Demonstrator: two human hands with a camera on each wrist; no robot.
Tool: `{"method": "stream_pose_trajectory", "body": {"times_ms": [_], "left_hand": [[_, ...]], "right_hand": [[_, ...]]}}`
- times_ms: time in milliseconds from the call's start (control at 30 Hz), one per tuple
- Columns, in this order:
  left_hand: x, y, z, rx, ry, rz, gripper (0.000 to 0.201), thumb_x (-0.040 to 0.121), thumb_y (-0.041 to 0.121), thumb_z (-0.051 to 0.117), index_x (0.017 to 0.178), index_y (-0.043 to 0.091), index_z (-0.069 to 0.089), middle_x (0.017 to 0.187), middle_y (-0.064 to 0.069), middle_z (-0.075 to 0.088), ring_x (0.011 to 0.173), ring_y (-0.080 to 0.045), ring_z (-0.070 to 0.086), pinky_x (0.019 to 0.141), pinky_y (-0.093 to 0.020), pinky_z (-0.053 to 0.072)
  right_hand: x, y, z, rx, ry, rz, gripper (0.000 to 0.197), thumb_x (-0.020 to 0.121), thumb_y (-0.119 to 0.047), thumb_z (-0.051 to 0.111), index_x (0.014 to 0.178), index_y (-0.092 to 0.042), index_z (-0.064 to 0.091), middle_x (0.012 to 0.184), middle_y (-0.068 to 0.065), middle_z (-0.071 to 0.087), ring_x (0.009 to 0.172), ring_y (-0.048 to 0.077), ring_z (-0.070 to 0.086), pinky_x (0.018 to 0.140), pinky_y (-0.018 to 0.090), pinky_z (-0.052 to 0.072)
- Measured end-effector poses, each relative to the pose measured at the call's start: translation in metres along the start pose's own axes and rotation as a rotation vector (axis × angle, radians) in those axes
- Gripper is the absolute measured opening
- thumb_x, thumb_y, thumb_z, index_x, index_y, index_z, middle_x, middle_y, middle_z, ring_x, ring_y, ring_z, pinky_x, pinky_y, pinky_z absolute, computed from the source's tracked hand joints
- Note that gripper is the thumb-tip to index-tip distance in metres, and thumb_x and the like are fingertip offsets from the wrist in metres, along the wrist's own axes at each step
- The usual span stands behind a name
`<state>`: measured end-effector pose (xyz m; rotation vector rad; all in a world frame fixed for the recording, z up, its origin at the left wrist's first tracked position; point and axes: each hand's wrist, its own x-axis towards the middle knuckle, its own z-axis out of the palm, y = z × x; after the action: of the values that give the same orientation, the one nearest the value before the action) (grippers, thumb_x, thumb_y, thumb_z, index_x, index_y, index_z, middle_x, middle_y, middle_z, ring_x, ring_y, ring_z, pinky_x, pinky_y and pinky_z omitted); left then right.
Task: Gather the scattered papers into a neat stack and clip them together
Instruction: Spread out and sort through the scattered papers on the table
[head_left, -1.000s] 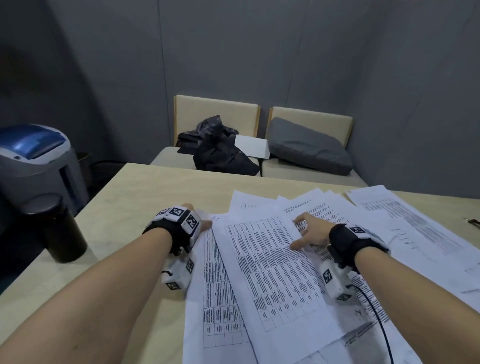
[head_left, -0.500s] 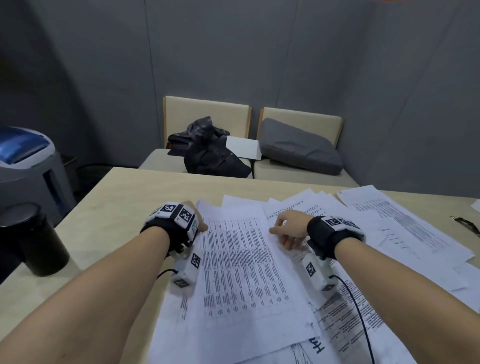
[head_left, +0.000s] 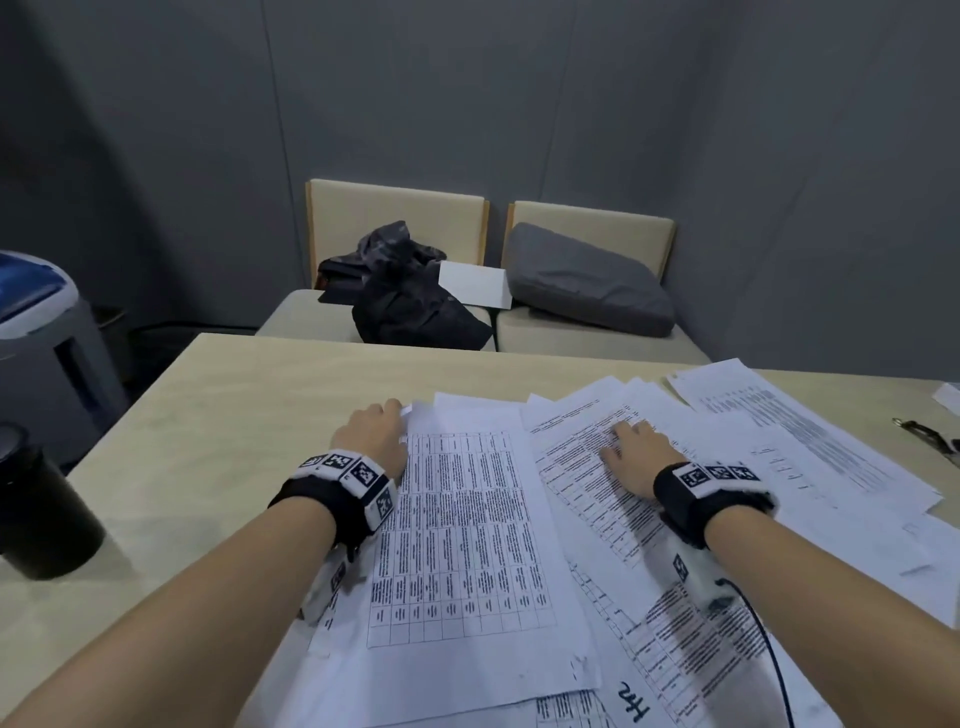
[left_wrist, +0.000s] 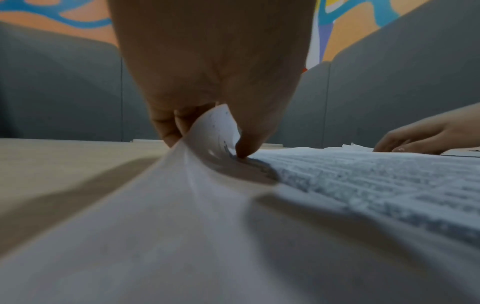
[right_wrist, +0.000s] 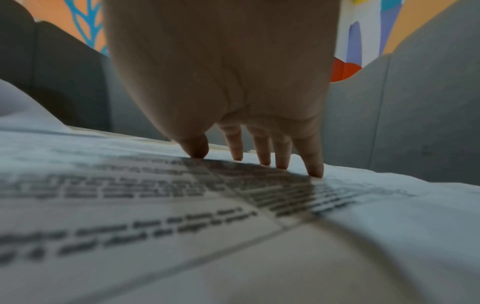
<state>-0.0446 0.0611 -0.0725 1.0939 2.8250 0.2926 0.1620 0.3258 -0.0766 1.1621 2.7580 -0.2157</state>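
Note:
Several printed sheets lie fanned over the beige table. The top table-printed sheet lies near me, left of centre. My left hand pinches its far left corner; in the left wrist view that paper corner curls up between thumb and fingers. My right hand lies on the sheets to the right, with straight fingertips pressing the printed page. A dark binder clip lies at the table's far right edge, apart from both hands.
A black cup stands at the table's left edge. Beside the table on the left is a grey machine with a blue lid. Behind the table are two beige chairs holding dark clothing and a grey cushion.
The top sheet slid left toward my left hand and straightened. My right hand moved back right onto other sheets and flattened its fingers. My left hand stayed at the sheet's corner.

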Motion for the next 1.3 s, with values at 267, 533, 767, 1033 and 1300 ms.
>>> {"method": "stream_pose_trajectory", "body": {"times_ms": [267, 533, 767, 1033, 1300], "left_hand": [[-0.002, -0.004, 0.007, -0.134, 0.062, -0.046, 0.053, 0.091, 0.02, 0.055, 0.137, 0.011, 0.031, 0.116, -0.012, 0.058, 0.101, -0.03, 0.059, 0.076, -0.037, 0.05], [-0.006, -0.002, 0.008, -0.213, 0.085, -0.08, 0.053, 0.089, 0.018, 0.06, 0.132, 0.003, 0.031, 0.11, -0.019, 0.059, 0.096, -0.037, 0.061, 0.073, -0.039, 0.047], [-0.004, -0.005, 0.011, -0.219, 0.076, -0.066, 0.049, 0.089, 0.015, 0.057, 0.13, 0.003, 0.033, 0.108, -0.018, 0.059, 0.094, -0.036, 0.06, 0.072, -0.038, 0.047], [-0.001, -0.006, 0.013, -0.218, 0.064, -0.057, 0.055, 0.091, 0.017, 0.06, 0.136, 0.005, 0.031, 0.115, -0.019, 0.059, 0.102, -0.036, 0.059, 0.079, -0.039, 0.047], [-0.002, -0.005, 0.012, -0.222, 0.055, -0.047, 0.055, 0.092, 0.017, 0.059, 0.137, 0.007, 0.03, 0.114, -0.018, 0.059, 0.1, -0.035, 0.06, 0.08, -0.041, 0.05]], "right_hand": [[0.012, 0.034, -0.004, 0.115, 0.11, 0.417, 0.082, 0.091, -0.054, 0.051, 0.15, -0.006, 0.02, 0.157, 0.025, 0.011, 0.145, 0.043, 0.01, 0.115, 0.054, 0.023], [0.015, 0.039, -0.006, 0.651, -0.037, 0.463, 0.106, 0.088, -0.038, 0.068, 0.154, -0.01, -0.011, 0.157, 0.026, 0.016, 0.138, 0.042, 0.034, 0.099, 0.045, 0.041], [0.016, 0.031, -0.011, 0.548, -0.029, 0.295, 0.132, 0.062, -0.056, 0.083, 0.155, -0.017, -0.002, 0.159, 0.024, 0.01, 0.143, 0.042, 0.025, 0.111, 0.05, 0.035], [0.021, 0.016, -0.015, 0.548, -0.114, 0.169, 0.13, 0.062, -0.051, 0.085, 0.155, -0.018, 0.0, 0.162, 0.013, 0.012, 0.146, 0.035, 0.023, 0.113, 0.047, 0.033], [0.019, 0.005, -0.007, 0.915, 0.049, 0.032, 0.107, 0.067, -0.016, 0.088, 0.152, -0.015, 0.023, 0.149, 0.007, 0.041, 0.138, 0.028, 0.039, 0.111, 0.041, 0.037]]}}
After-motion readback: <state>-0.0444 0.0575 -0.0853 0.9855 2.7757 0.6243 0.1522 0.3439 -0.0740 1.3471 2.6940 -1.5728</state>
